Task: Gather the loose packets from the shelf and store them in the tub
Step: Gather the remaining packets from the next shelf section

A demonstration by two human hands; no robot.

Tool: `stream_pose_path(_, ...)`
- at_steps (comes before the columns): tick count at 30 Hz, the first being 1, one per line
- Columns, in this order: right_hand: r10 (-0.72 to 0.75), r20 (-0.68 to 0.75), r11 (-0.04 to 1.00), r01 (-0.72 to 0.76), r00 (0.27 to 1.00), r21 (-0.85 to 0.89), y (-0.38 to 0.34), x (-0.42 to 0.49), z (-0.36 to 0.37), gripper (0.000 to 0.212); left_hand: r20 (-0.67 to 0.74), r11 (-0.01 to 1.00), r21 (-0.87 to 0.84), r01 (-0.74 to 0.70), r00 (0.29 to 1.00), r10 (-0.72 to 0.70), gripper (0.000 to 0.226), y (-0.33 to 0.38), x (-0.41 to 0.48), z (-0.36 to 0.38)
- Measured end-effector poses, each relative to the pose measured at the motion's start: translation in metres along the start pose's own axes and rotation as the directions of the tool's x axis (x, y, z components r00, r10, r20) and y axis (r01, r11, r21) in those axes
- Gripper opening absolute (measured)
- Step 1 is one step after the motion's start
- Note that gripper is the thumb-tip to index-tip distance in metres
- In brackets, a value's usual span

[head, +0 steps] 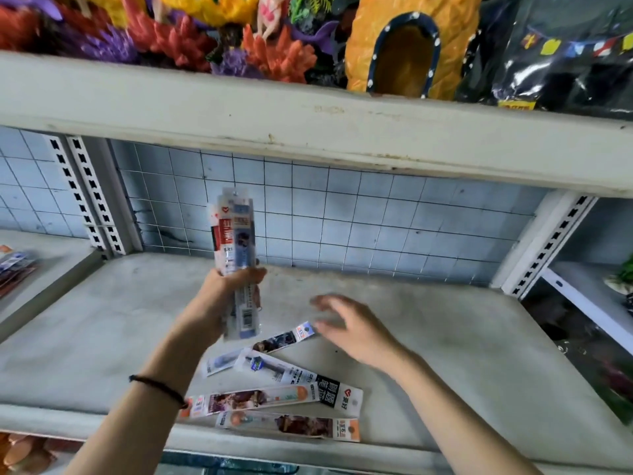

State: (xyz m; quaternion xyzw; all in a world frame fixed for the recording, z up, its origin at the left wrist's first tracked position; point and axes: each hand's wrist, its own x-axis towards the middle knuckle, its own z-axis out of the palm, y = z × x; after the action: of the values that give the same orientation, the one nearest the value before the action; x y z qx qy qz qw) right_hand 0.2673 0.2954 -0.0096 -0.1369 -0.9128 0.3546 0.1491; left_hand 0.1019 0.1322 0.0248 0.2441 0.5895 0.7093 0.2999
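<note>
Plainly, left hand gripping upright packets, right hand blurred, splayed above shelf.

Left hand held up, fingers curled round upright packet bundle; forearm bare, dark cord band at wrist. Right hand lower, palm down, fingers spread and loose, blurred, holding nothing. Both forearms extended forward.

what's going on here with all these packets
A person is collecting long packets off a grey shelf. Their left hand grips an upright bundle of packets, while the right hand hovers open beside a loose packet. About four other packets lie near the shelf's front edge.
</note>
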Motion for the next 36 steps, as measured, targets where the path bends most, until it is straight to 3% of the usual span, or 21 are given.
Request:
stream_pose_path(2, -0.025, 0.23, 0.974, 0.075, 0.973, -0.214, 0.005, -0.009, 0.016, 0.064, -0.011, 0.999, 0.021, 0.028, 1.0, -0.028, 0.025, 0.001, -0.003, -0.011)
stream_pose_path(4, -0.06, 0.36, 0.925, 0.188, 0.931, -0.331, 0.006, -0.014, 0.026, 0.087, -0.021, 0.998, 0.024, 0.051, 0.999, -0.05, 0.03, -0.001, -0.006, -0.014)
stream_pose_path(7, -0.075, 0.442, 0.884, 0.265, 0.894, -0.386, 0.002, -0.017, 0.028, 0.1, -0.022, 0.998, 0.013, 0.063, 0.998, -0.063, 0.038, -0.005, -0.006, -0.013)
stream_pose_path(9, -0.077, 0.463, 0.864, 0.291, 0.883, -0.41, 0.003, -0.02, 0.027, 0.103, -0.021, 0.998, 0.021, 0.063, 0.998, -0.062, 0.032, -0.006, -0.005, -0.01)
stream_pose_path(20, 0.035, 0.442, 0.852, 0.204, 0.896, -0.481, 0.018, -0.008, 0.018, 0.073, -0.075, 0.997, 0.018, 0.074, 0.995, -0.073, 0.017, -0.006, 0.006, -0.008)
stream_pose_path(26, 0.021, 0.244, 0.868, 0.103, 0.969, -0.485, 0.02, -0.001, 0.012, 0.094, -0.115, 0.996, 0.009, 0.084, 0.99, -0.082, 0.012, -0.007, 0.006, -0.007)
stream_pose_path(31, -0.043, 0.344, 0.858, 0.211, 0.938, -0.468, 0.007, 0.002, 0.02, 0.067, -0.162, 0.997, -0.023, 0.067, 0.984, -0.07, 0.012, -0.003, 0.006, -0.01)
stream_pose_path(36, -0.035, 0.332, 0.826, 0.214, 0.943, -0.522, 0.014, 0.004, 0.028, 0.068, -0.164, 0.997, -0.014, 0.072, 0.984, -0.073, 0.013, -0.003, 0.003, -0.011)
